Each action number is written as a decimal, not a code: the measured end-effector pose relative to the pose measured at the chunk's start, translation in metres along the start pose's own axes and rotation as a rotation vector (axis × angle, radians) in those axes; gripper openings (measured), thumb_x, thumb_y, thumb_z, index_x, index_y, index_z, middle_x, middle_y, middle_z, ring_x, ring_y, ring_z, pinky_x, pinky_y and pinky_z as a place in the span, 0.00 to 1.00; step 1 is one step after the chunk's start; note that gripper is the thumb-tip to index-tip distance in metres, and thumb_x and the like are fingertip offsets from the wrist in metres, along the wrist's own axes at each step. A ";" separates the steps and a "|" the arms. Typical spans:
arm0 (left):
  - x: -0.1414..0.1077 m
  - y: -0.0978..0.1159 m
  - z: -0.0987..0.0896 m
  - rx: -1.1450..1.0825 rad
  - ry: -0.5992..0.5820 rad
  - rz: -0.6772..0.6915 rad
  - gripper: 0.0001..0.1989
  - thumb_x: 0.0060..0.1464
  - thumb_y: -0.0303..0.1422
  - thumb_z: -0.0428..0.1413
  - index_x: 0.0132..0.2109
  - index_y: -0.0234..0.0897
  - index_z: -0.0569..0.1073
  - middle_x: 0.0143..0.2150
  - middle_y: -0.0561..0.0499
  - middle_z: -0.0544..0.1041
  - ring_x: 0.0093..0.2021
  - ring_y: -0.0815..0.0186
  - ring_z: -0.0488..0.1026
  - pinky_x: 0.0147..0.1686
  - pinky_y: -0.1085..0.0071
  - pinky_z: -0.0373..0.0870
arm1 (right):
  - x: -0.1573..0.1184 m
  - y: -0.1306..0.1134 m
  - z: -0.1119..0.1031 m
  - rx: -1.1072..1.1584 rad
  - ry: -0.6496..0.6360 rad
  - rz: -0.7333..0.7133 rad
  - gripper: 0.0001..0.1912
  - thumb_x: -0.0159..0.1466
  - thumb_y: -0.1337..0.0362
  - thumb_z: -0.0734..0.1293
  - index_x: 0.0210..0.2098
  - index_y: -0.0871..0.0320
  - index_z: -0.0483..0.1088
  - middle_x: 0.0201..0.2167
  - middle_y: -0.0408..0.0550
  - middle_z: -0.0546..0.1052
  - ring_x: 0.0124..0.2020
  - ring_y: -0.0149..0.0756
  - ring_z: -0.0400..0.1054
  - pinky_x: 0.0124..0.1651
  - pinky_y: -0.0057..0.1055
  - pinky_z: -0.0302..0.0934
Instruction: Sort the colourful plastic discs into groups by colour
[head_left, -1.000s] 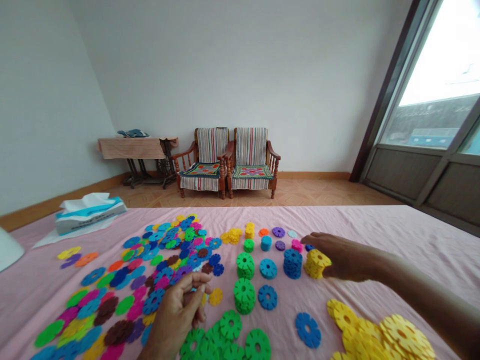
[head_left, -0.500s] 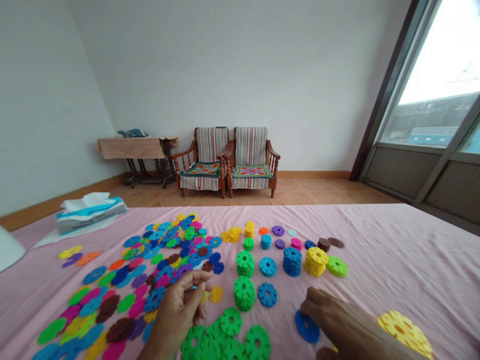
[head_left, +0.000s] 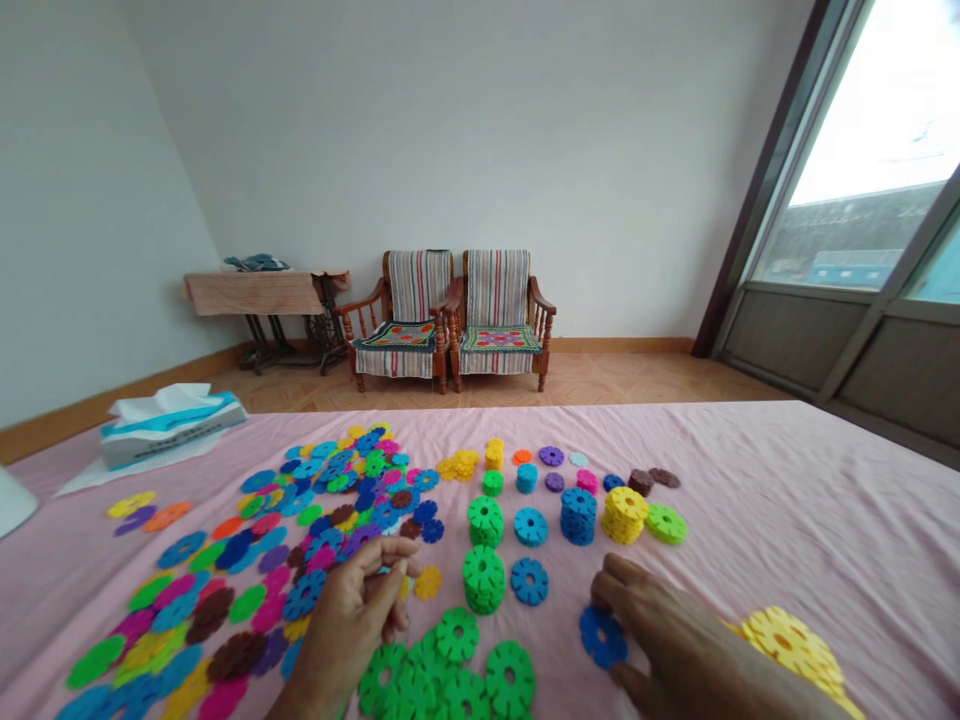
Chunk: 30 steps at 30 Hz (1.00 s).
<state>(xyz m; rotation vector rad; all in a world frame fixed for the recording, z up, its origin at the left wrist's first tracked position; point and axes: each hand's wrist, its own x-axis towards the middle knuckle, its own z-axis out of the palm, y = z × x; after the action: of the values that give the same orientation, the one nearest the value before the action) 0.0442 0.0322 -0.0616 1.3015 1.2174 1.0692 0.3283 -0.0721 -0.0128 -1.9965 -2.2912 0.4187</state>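
My left hand [head_left: 358, 618] hovers at the right edge of a scatter of mixed-colour notched plastic discs [head_left: 238, 655]. Its fingers are loosely curled, with a gap between thumb and index finger and nothing visible in them. My right hand [head_left: 649, 625] is low over the cloth, thumb spread from the fingers. A blue notched disc [head_left: 602, 638] lies flat by its fingertips; whether they touch it I cannot tell. Between the hands are a green disc stack [head_left: 484, 578], a light blue disc [head_left: 529, 581] and a heap of green discs [head_left: 442, 675].
Farther back stand a blue stack [head_left: 578, 515], a yellow stack [head_left: 625, 514] and another green stack [head_left: 486, 520]. Large yellow discs [head_left: 791, 650] lie beside my right forearm. A tissue box [head_left: 172, 428] sits at the left on the pink cloth [head_left: 825, 520]. Two armchairs [head_left: 495, 310] stand beyond.
My right hand has spread its thumb away from its fingers, and more of the blue disc shows beside it. My left hand keeps its pose. The whole view has shifted slightly.
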 end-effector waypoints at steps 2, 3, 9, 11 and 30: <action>0.000 0.001 0.000 -0.002 -0.004 -0.007 0.21 0.43 0.47 0.61 0.39 0.36 0.71 0.18 0.58 0.72 0.13 0.73 0.65 0.13 0.79 0.60 | 0.001 -0.002 0.001 -0.016 -0.004 -0.006 0.29 0.51 0.67 0.65 0.53 0.66 0.68 0.56 0.67 0.68 0.56 0.59 0.63 0.56 0.51 0.61; 0.000 0.001 0.000 -0.002 -0.006 -0.006 0.21 0.43 0.47 0.60 0.39 0.36 0.71 0.17 0.59 0.70 0.13 0.73 0.65 0.13 0.79 0.60 | 0.002 -0.004 0.002 -0.029 -0.004 0.000 0.28 0.50 0.68 0.65 0.51 0.67 0.69 0.55 0.67 0.69 0.56 0.60 0.63 0.56 0.51 0.61; -0.001 0.002 0.001 0.010 -0.004 0.015 0.21 0.44 0.46 0.60 0.39 0.35 0.71 0.21 0.56 0.74 0.14 0.74 0.66 0.13 0.80 0.61 | 0.005 -0.006 0.008 -0.022 0.089 -0.039 0.27 0.51 0.68 0.63 0.51 0.63 0.65 0.52 0.64 0.71 0.53 0.54 0.66 0.53 0.46 0.63; -0.001 0.001 0.001 0.013 -0.002 0.022 0.20 0.44 0.46 0.60 0.39 0.35 0.72 0.25 0.54 0.76 0.15 0.74 0.67 0.13 0.80 0.61 | 0.009 -0.001 0.010 0.019 0.181 -0.091 0.26 0.53 0.66 0.62 0.53 0.61 0.61 0.52 0.62 0.70 0.53 0.50 0.66 0.52 0.44 0.62; 0.003 -0.008 -0.003 0.082 -0.041 0.046 0.20 0.48 0.45 0.58 0.41 0.35 0.69 0.28 0.51 0.77 0.15 0.75 0.66 0.14 0.80 0.62 | 0.077 0.030 -0.048 -0.107 0.279 0.007 0.11 0.51 0.65 0.64 0.34 0.60 0.69 0.37 0.52 0.72 0.39 0.44 0.65 0.43 0.37 0.51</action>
<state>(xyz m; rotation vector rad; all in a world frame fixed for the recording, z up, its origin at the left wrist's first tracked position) 0.0404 0.0348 -0.0698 1.4136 1.2173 1.0291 0.3563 0.0145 0.0163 -1.9652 -2.1750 0.0138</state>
